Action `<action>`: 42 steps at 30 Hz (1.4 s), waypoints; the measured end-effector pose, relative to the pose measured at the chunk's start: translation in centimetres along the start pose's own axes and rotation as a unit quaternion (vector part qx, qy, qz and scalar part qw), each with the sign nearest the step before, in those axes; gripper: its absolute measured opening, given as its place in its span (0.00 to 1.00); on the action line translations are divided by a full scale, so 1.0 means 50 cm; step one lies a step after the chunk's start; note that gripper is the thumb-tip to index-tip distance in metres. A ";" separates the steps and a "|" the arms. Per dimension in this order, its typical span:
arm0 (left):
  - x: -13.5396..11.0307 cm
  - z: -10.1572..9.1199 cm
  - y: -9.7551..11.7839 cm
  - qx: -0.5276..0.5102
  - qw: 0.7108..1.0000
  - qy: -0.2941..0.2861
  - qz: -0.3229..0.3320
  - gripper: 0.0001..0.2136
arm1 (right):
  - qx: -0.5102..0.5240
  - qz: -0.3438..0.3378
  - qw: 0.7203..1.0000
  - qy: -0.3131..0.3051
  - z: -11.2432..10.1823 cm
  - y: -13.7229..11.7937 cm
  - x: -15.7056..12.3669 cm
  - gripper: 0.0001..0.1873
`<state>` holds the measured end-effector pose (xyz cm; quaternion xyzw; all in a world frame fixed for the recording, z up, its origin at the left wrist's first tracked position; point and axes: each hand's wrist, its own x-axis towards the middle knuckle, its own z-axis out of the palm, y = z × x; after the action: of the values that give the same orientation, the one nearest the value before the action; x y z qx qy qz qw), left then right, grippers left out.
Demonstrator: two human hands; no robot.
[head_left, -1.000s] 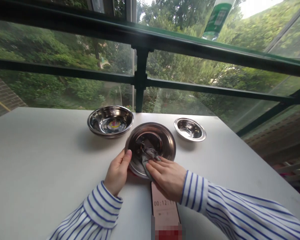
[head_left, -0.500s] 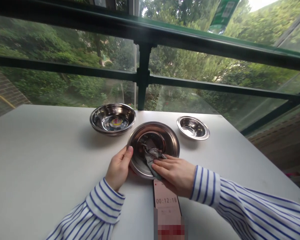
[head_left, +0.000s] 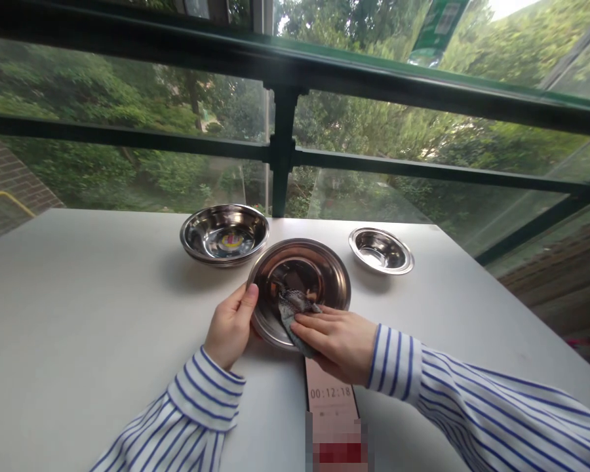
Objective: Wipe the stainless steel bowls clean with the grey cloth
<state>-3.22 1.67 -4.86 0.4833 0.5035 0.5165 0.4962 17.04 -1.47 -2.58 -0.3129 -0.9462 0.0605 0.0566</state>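
Note:
A shiny steel bowl (head_left: 327,262) is tilted toward me above the near middle of the table. My left hand (head_left: 231,324) grips its left rim, thumb on the inside edge and fingers hidden behind. My right hand (head_left: 339,339) presses a crumpled grey cloth (head_left: 295,308) against the bowl's inner wall at the lower right. The fingers lie together over the cloth, and part of it hangs over the near rim. Below the bowl, a phone (head_left: 330,410) shows a timer reading 00:12:18, its top end covered by my right hand and the bowl.
Stacked steel bowls (head_left: 223,235) with a coloured sticker inside stand at the back left of the white table (head_left: 103,314). A smaller steel bowl (head_left: 381,251) sits at the back right. Behind the table runs a dark green window frame (head_left: 281,151), with a green bottle (head_left: 437,33) on its rail.
My right hand and the cloth have shifted slightly left along the bowl's inside. The bowl has moved a little left too, still gripped by my left hand.

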 end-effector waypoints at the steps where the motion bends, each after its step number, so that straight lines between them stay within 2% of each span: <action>1: 0.002 0.002 0.001 -0.006 1.000 -0.012 0.003 0.23 | -0.006 -0.001 1.000 0.004 0.001 0.002 -0.003 0.25; 5: -0.001 0.014 0.000 -0.038 0.997 -0.062 0.012 0.25 | 0.013 0.012 0.998 0.057 0.019 -0.006 0.018 0.26; 10: -0.016 0.025 -0.010 -0.032 0.994 -0.105 0.008 0.26 | 0.088 0.087 0.987 0.103 0.039 -0.032 0.065 0.31; 13: -0.014 0.021 -0.017 -0.020 0.996 -0.085 0.004 0.26 | 0.084 0.074 0.990 0.084 0.034 -0.038 0.066 0.30; 16: -0.006 0.011 -0.017 -0.003 0.998 -0.067 0.012 0.24 | 0.034 0.044 0.998 0.040 0.015 -0.027 0.039 0.27; 21: -0.006 0.008 -0.006 -0.007 0.996 -0.083 0.027 0.22 | -0.039 0.044 0.998 -0.027 -0.021 0.009 -0.012 0.24; 24: -0.012 0.016 -0.004 -0.005 0.996 -0.084 0.024 0.23 | -0.008 0.043 0.999 -0.013 -0.016 0.005 -0.004 0.23; 27: -0.014 0.020 -0.012 0.005 0.997 -0.073 0.021 0.24 | 0.050 0.044 0.997 0.049 0.011 -0.021 0.031 0.25; 30: -0.012 0.014 -0.021 0.013 0.998 -0.060 0.022 0.26 | 0.042 0.050 0.995 0.081 0.032 -0.037 0.053 0.27; 34: -0.008 0.003 -0.016 0.026 0.998 -0.057 0.032 0.26 | -0.030 0.013 0.999 0.030 0.016 -0.014 0.023 0.25; 38: -0.009 0.007 -0.001 0.039 0.998 -0.045 0.027 0.26 | -0.065 0.031 0.997 -0.017 -0.012 0.009 -0.008 0.23; 40: -0.011 0.012 -0.001 0.040 0.998 -0.039 0.022 0.26 | -0.032 0.036 0.999 -0.011 -0.009 -0.001 0.003 0.24; 42: -0.012 0.013 -0.008 0.037 0.998 -0.037 0.018 0.26 | 0.012 0.036 0.999 0.022 0.005 -0.020 0.027 0.25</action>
<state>-2.55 1.09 -5.26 0.5290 0.4947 0.4885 0.4866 15.34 -1.46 -2.58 -0.3476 -0.9319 0.0671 0.0787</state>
